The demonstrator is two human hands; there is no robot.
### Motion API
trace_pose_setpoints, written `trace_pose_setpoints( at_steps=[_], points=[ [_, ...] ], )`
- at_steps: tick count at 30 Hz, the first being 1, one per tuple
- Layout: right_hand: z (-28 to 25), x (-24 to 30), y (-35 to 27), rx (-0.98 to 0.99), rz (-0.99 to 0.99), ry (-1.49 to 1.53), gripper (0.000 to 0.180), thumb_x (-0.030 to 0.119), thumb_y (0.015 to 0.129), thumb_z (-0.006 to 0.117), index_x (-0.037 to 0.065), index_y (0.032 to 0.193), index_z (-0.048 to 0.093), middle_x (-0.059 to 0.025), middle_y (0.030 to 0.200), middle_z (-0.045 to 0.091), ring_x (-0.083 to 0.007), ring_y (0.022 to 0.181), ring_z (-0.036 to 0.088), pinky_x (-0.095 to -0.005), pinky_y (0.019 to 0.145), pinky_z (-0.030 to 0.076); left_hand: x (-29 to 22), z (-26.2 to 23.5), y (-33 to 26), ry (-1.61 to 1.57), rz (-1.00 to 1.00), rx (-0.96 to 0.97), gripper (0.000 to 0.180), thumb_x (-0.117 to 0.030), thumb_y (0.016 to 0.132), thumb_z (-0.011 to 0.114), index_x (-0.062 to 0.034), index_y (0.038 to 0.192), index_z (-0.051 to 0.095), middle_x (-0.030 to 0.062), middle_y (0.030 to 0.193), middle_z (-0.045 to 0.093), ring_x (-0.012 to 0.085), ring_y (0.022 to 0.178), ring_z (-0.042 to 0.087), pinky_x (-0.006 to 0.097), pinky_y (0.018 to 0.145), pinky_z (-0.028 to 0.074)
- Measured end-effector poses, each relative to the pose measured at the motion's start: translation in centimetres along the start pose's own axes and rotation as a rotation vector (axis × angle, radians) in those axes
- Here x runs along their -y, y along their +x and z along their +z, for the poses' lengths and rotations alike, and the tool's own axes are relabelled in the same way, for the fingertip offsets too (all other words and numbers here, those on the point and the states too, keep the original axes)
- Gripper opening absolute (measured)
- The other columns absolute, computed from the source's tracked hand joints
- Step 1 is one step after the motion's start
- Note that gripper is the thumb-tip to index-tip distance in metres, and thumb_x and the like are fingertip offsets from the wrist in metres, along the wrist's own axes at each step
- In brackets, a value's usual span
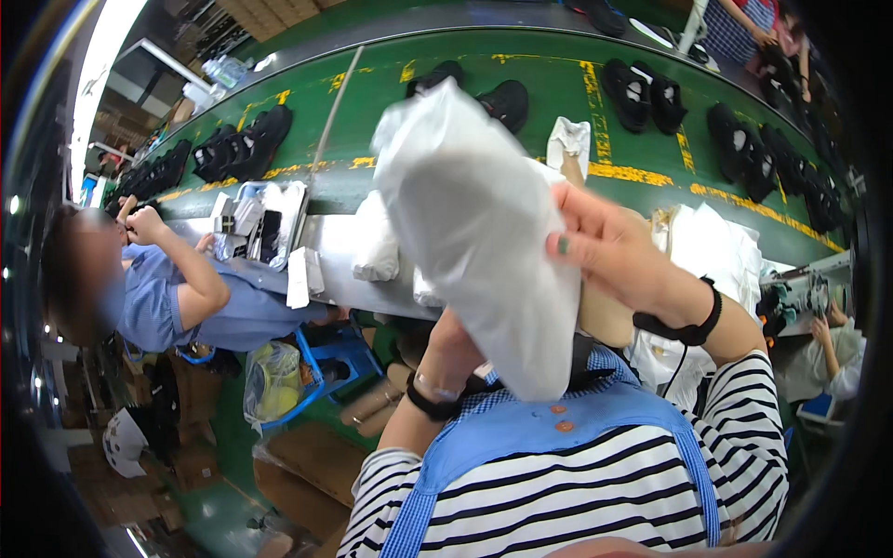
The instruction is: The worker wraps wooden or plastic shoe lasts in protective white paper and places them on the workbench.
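A long white paper bundle [484, 214], shaped like a foot, is raised in front of my chest. My right hand [609, 242] pinches its right edge between thumb and fingers. Lower down, my left hand [451, 353] grips the bundle's left side, its fingers mostly hidden behind the paper. Beneath my right hand is a beige, rounded form [605, 316], partly covered. Other white paper-covered pieces [375, 242] lie on the metal bench to the left, and a smaller white-tipped form [568, 144] stands beyond the bundle.
Black shoes [642, 95] stand in groups on the green conveyor [549, 74] across the back. White paper sheets [712, 246] are piled at right. At left, a co-worker in blue [186, 288] sits beside a tray of small packets [256, 223]. A blue stool [339, 353] stands below.
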State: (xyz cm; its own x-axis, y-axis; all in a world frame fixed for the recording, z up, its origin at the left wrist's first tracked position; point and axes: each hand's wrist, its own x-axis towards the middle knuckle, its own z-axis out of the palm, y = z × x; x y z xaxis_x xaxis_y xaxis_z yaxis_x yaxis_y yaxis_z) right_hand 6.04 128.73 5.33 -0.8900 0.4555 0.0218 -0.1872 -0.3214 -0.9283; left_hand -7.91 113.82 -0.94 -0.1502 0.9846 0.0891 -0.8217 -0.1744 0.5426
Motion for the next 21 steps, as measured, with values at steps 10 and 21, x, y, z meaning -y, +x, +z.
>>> trace_pose_setpoints(
  at_steps=[10, 21],
  points=[
    [0.4, -2.9, -5.0, 0.038, 0.227, 0.167, 0.026, 0.014, 0.093, 0.054, 0.003, 0.115, 0.045, -0.0020, 0.106, 0.058, -0.0068, 0.098, 0.054, -0.0237, 0.087, 0.043, -1.8, -0.7, -1.9, 0.353, -0.139, -0.246, 0.078, -0.031, 0.077, 0.071, 0.0013, 0.136, 0.032, 0.0132, 0.133, 0.045, 0.0246, 0.122, 0.046, 0.038, 0.100, 0.038],
    [-2.1, 4.4, -4.7, -0.302, -0.542, -1.060, 0.036, 0.006, 0.084, 0.058, 0.003, 0.120, 0.054, -0.0131, 0.112, 0.059, -0.0234, 0.099, 0.059, -0.0305, 0.083, 0.047, -0.2, 2.3, 2.2, 0.290, -0.324, -0.095, 0.054, -0.019, 0.077, 0.071, 0.0025, 0.121, 0.049, 0.0097, 0.113, 0.058, 0.0183, 0.101, 0.057, 0.032, 0.087, 0.046]
  ],
)
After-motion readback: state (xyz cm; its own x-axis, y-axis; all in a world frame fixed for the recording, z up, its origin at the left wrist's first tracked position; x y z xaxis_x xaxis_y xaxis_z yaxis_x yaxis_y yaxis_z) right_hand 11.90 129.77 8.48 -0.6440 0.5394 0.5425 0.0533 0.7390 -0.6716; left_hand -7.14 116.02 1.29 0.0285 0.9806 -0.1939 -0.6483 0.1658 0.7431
